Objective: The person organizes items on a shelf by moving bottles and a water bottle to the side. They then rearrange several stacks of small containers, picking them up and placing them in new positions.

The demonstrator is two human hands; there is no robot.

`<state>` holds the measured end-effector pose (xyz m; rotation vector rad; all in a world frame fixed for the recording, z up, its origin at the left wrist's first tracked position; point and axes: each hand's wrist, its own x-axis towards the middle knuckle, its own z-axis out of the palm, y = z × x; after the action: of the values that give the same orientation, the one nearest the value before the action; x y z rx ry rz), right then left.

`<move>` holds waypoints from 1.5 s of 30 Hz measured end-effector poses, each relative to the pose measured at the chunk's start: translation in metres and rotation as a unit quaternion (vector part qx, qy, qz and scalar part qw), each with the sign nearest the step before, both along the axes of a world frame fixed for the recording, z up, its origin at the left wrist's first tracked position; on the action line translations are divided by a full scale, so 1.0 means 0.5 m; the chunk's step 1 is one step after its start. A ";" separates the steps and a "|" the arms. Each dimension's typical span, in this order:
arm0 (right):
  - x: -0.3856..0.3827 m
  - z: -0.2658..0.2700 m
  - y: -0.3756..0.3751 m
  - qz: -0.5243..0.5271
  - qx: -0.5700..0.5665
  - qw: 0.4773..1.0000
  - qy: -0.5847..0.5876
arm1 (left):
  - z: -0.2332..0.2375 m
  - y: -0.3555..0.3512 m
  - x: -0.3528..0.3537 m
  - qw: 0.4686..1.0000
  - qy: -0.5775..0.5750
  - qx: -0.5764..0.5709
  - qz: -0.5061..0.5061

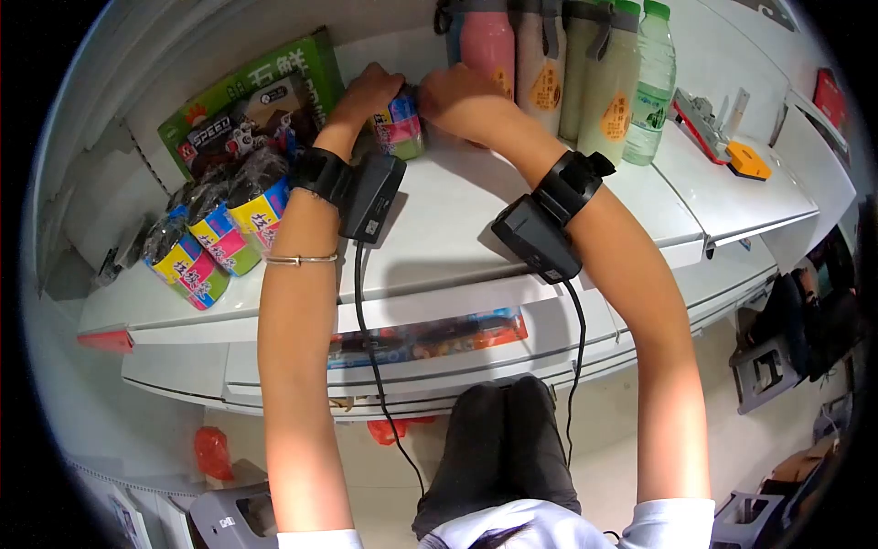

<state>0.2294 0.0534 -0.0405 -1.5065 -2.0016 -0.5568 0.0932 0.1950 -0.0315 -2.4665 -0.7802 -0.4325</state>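
A roll of garbage bags [399, 130] in a blue, yellow, pink and green wrapper stands upright on the white shelf, between my two hands. My left hand [371, 93] is closed at its upper left side, fingers curled over the top. My right hand [465, 102] is closed against its upper right side, its fingertips mostly hidden. More rolls of the same kind, dark on top, stand at the left, among them one garbage bag roll [187, 270] near the shelf's front. Behind them leans a green box [315, 69] with a dark picture panel.
Several bottles with cloth loops stand at the back, including a pink bottle [487, 41], beside a clear green-capped bottle [651, 87]. Farther right lie a red and grey stapler [701, 126] and a yellow-orange item [748, 160]. Cables [364, 316] hang from both wrist devices.
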 end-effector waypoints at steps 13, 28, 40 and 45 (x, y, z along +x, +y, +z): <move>-0.008 0.004 -0.012 0.050 0.066 0.991 0.101 | 0.001 -0.028 -0.007 0.994 -0.095 -0.042 -0.026; 0.003 -0.035 0.023 0.062 0.070 0.995 0.027 | -0.011 0.026 0.024 0.995 -0.080 -0.056 -0.035; -0.017 -0.032 0.010 -0.002 -0.023 0.995 0.101 | 0.067 -0.153 -0.023 0.870 -0.155 -0.465 -0.049; -0.013 -0.025 0.014 0.015 -0.027 0.994 0.109 | 0.070 -0.142 -0.038 0.902 -0.091 -0.415 -0.078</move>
<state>0.2230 0.0604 -0.0530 -1.4967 -1.8804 -0.3139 0.0740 0.1241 0.0035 -3.3389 -0.9951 -0.4554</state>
